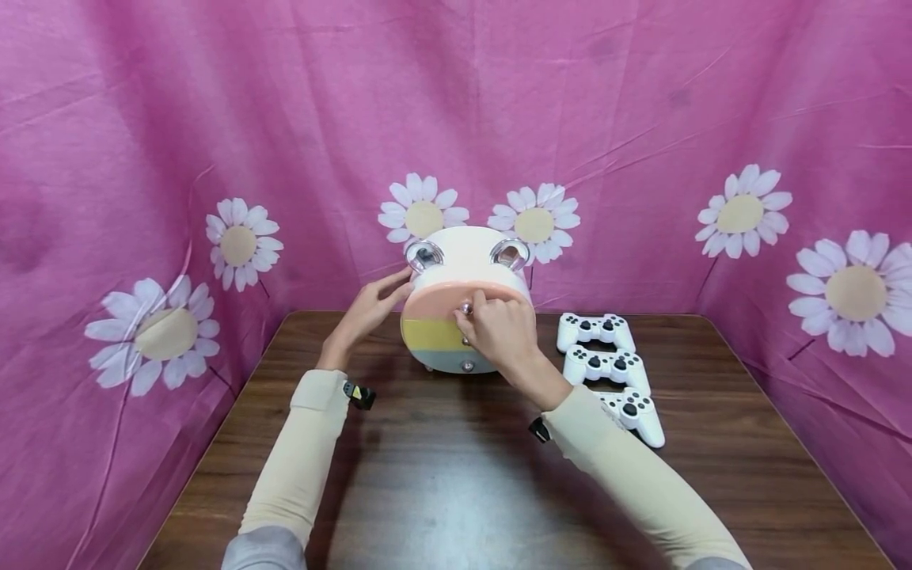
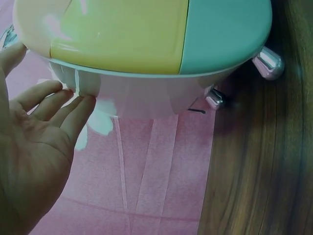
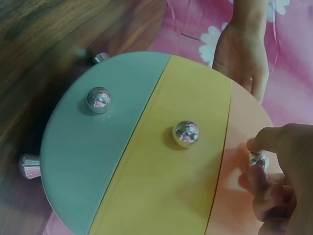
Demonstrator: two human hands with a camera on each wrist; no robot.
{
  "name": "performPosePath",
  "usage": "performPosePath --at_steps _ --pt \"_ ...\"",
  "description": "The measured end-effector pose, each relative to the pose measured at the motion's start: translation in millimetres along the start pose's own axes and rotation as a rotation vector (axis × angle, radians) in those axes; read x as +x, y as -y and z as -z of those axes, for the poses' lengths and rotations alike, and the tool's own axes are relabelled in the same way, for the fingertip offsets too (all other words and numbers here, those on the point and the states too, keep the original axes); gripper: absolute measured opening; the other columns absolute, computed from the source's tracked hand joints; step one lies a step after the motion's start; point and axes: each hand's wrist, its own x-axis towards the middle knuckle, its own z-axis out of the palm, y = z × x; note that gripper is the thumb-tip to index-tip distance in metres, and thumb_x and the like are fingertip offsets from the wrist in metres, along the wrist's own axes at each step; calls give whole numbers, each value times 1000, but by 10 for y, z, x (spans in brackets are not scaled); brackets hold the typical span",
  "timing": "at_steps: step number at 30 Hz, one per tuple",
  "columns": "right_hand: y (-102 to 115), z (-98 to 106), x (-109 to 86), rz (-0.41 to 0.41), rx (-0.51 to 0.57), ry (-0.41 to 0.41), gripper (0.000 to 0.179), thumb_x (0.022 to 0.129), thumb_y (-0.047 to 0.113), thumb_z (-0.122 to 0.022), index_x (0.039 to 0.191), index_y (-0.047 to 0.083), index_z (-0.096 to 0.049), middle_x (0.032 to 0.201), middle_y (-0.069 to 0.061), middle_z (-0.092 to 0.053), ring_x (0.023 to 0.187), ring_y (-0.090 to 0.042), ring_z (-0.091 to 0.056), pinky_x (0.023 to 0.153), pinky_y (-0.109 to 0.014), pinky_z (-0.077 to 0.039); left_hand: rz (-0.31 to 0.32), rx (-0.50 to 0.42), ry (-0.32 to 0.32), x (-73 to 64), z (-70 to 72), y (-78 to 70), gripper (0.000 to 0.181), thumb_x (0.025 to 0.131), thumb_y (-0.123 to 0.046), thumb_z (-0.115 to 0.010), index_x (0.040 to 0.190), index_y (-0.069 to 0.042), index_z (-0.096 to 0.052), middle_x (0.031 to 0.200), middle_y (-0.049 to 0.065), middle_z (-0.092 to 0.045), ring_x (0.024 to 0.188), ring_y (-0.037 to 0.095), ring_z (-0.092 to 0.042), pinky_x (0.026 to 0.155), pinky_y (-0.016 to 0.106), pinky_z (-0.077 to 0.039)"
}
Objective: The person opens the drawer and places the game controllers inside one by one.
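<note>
rounded drawer box [image 1: 430, 336] on the table [image 1: 427, 483]; i'd guess light, stiff, slick. right hand [image 1: 504, 331] pinches the top knob [image 3: 257, 159], likely the best hold; left hand [image 1: 367, 313], fingers loosely straight, touches the side.

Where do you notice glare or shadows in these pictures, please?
Head view: pale glare on the brown wood-grain table, with a shadow beside the cream left sleeve; left wrist view: highlights on the glossy yellow panel; right wrist view: reflections in that panel's round silver knob.
</note>
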Motion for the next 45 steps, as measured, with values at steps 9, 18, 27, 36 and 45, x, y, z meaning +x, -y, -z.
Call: performPosePath --at_steps 9,18,27,36,45 --pt "-4 -54 25 32 15 -24 26 94 26 -68 76 12 -55 48 2 -47 40 -23 -46 34 -39 -36 17 65 41 56 53 29 67 102 -70 -56 160 -36 -49 167 -4 -47 159 28 -37 132 56 -29" --pt "-11 -60 7 22 32 -40 22 88 23 -69 75 12 -55 46 4 -41 40 -19 -39 34 -36 -31 34 51 54 53 63 34 67 101 -70 -56 160 -38 -48 167 -6 -47 160 28 -36 132 57 -29" --pt "47 42 -97 51 48 -87 23 85 21 -72 71 14 -55 45 6 -36 41 -15 -32 36 -30 -19 21 58 57 56 70 59 67 103 -67 -56 161 -34 -48 167 -3 -46 159 28 -37 132 55 -31" --pt "123 172 -237 84 77 -129 27 82 19 -74 69 13 -51 42 7 -36 36 -16 -34 36 -30 -22 19 44 62 53 83 53 64 105 -62 -57 161 -32 -49 168 -1 -46 158 29 -38 131 55 -31" --pt "214 326 -386 61 60 -136 27 83 22 -71 69 15 -49 41 6 -34 35 -22 -39 37 -37 -32 21 45 70 43 76 36 65 104 -65 -56 161 -35 -48 168 -3 -46 158 29 -38 131 56 -30"
